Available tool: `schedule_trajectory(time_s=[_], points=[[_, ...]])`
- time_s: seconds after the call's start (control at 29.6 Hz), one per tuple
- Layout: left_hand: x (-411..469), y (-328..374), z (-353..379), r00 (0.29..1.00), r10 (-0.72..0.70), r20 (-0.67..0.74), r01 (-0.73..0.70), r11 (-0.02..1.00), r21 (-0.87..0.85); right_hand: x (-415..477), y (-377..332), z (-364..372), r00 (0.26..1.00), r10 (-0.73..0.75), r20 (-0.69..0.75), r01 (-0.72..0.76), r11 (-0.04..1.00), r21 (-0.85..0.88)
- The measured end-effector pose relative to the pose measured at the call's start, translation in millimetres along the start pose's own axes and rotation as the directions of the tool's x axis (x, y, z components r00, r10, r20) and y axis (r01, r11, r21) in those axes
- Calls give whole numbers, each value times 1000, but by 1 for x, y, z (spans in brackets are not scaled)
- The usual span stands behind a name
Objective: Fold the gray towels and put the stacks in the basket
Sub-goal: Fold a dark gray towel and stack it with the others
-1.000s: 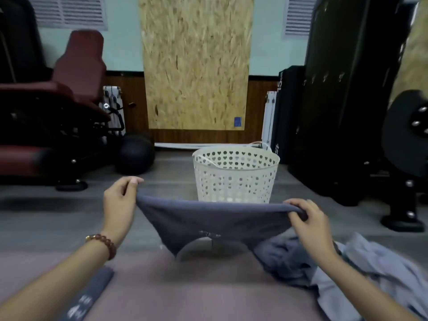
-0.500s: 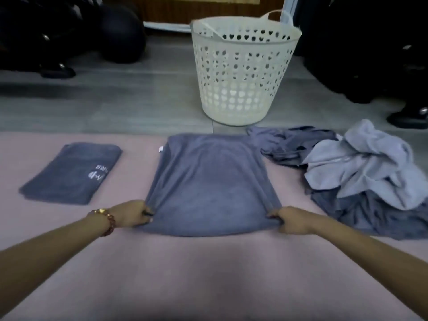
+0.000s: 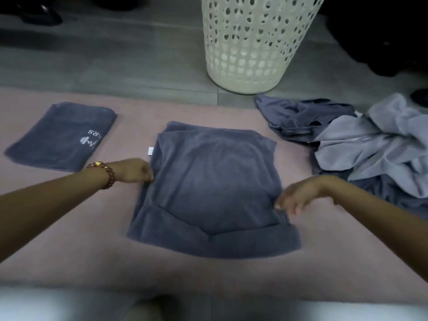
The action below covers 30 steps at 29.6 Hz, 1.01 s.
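A dark gray towel (image 3: 215, 186) lies flat on the pink mat (image 3: 92, 239), folded double with the top layer's edge curving near its front. My left hand (image 3: 134, 170), with a bead bracelet on the wrist, pinches the towel's left edge with curled fingers. My right hand (image 3: 298, 195) hangs over the right edge with loose fingers whose tips touch the cloth. A folded gray towel (image 3: 62, 135) with a white logo lies to the left. The white perforated basket (image 3: 252, 42) stands on the floor beyond the mat.
A heap of unfolded gray towels (image 3: 370, 144), dark and light, lies on the mat's right side. Gray floor (image 3: 115, 54) runs behind the mat, with dark equipment feet at the far left and right.
The towel I held up in the air now lies folded on the mat. My hands have shifted from its near corners to the middle of its sides, and the right hand's fingers have loosened.
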<state>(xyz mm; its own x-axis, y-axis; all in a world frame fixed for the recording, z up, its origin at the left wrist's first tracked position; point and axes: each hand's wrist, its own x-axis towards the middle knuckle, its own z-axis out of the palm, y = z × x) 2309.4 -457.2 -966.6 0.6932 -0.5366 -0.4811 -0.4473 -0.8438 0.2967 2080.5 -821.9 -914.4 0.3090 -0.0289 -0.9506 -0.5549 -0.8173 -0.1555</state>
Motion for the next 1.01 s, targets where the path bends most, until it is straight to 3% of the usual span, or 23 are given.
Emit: schedule_trajectory(time_s=[0.03,0.1,0.14,0.2,0.27,0.37,0.47,0.61,0.68,0.78,0.85,0.95,1.01], points=[[6,1,-9,996,19,-85,-22,999,-31,10,0,-11,980,-42,-197,50,998,36],[25,2,-17,956,40,-291,-73,992,-106,31,-3,-34,833,-68,-549,142,986,92],[36,3,-20,929,47,-367,-99,987,-125,42,-3,-45,738,-72,-671,180,979,94],[59,6,-21,919,77,-386,-139,981,-135,62,-5,-67,607,-80,-791,230,970,78],[80,10,-17,922,83,-379,-142,981,-131,80,-7,-86,557,-82,-826,220,974,52],[101,15,-11,925,25,-379,-49,997,-52,106,-7,-101,561,-6,-827,155,983,98],[111,17,-12,898,0,-439,-71,987,-147,121,-5,-104,518,68,-853,165,970,177],[99,16,-18,880,50,-473,-212,931,-297,114,-4,-96,367,125,-922,358,896,264],[85,17,-19,852,31,-522,-247,904,-349,103,0,-89,303,138,-943,590,750,300],[59,25,-15,757,-114,-644,-315,800,-511,76,8,-74,246,241,-939,796,502,337],[40,34,-17,663,-214,-717,-410,697,-588,54,9,-63,178,294,-939,865,409,291],[11,46,-27,547,-228,-806,-537,643,-547,26,4,-40,46,336,-941,887,420,193],[-7,51,-27,530,-175,-830,-532,694,-486,16,5,-24,57,325,-944,852,477,216]])
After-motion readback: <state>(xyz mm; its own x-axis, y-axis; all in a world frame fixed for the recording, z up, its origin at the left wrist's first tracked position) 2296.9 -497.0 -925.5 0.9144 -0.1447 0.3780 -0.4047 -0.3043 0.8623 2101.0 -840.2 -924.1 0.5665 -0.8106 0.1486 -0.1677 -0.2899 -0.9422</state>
